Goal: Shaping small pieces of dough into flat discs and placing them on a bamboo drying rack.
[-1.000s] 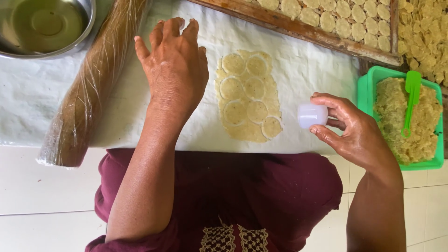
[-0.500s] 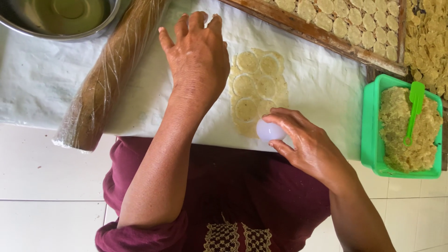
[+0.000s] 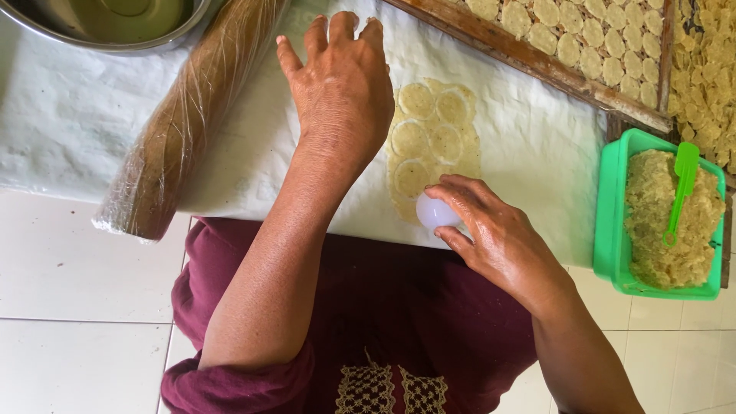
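White sheet [image 3: 529,153] over pale tiled floor [image 3: 77,307]

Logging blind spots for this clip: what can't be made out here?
Head view only:
- Small white cup: its rim and the dough under it, hidden by the right hand.
- Sheet beneath the left hand: covered.
- Metal bowl: cut off by the top edge.

- The person wears a dark maroon garment [image 3: 383,322], filling the lower middle of the frame.
- Its short sleeve [image 3: 230,383] ends in a rolled, bunched edge at lower left, above the elbow.
- A cream lace-like embroidered panel [image 3: 391,391] with diamond and scalloped patterns sits at the bottom centre.
- Both forearms are bare; the left hand [image 3: 341,92] and right hand [image 3: 498,241] carry no rings, watch or gloves.
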